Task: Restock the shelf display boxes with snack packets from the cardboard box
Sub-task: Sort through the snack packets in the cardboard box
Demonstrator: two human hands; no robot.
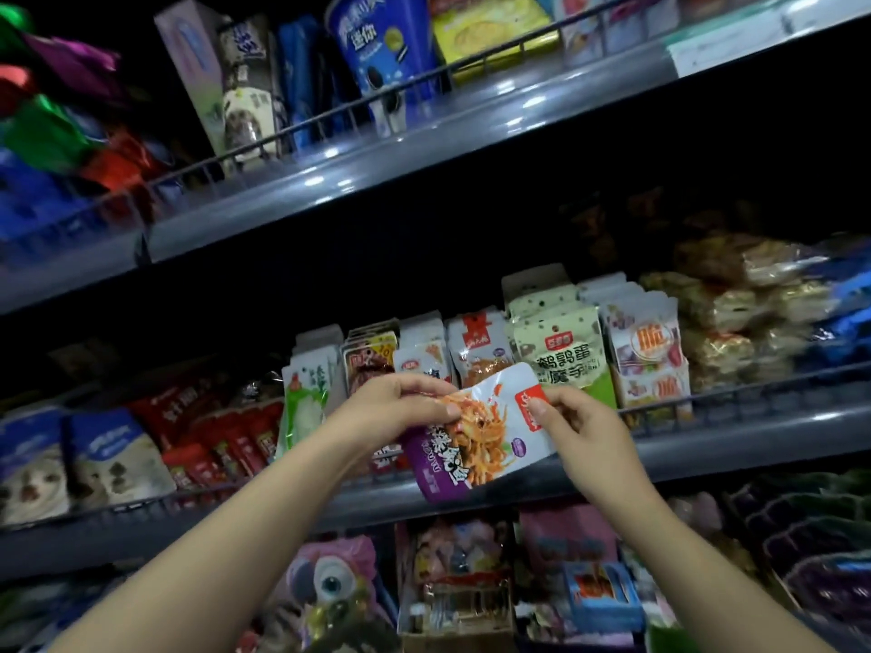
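Head view: two bare arms were stretched forward and up toward the shelves. One snack packet (476,435), white and purple with a picture of orange strips, was held between both hands in front of the middle shelf (735,440). It was pinched at its left edge by the left hand (400,407), with the thumb laid across the front. Its red top corner was pinched by the thumb and fingers of the right hand (582,428). The packet was tilted, with its purple end pointing down.

Just behind the packet, a row of display boxes (532,285) was seen on the middle shelf, filled with upright packets. Shiny wrapped snacks (735,304) were piled at the right. A blue cookie cup (382,44) was stood on the shelf above. Lower down, blurry pink goods (330,577) were seen, perhaps toys.
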